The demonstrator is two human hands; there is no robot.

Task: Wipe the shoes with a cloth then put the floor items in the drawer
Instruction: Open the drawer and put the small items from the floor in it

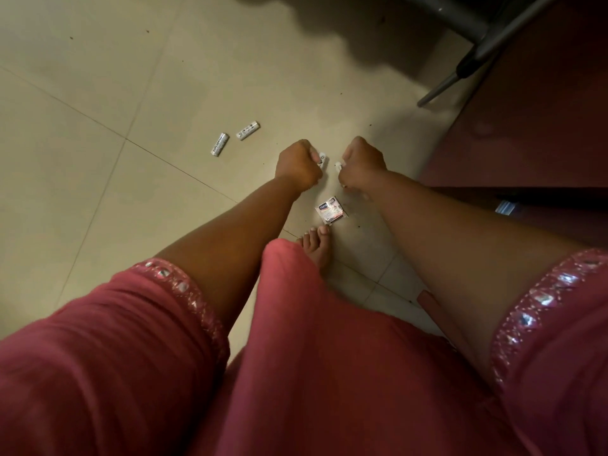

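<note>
Well, each hand, left hand and right hand, seems curled round a battery; gather both loose batteries next.

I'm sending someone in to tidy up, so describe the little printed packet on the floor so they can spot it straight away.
Start on the pale tiled floor, at the person's bare foot. Just beyond its toes, between the two forearms, lies the small packet. It is flat, square and white with a blue label, unlike the two loose batteries, which are slim white cylinders further away on the left.
</note>
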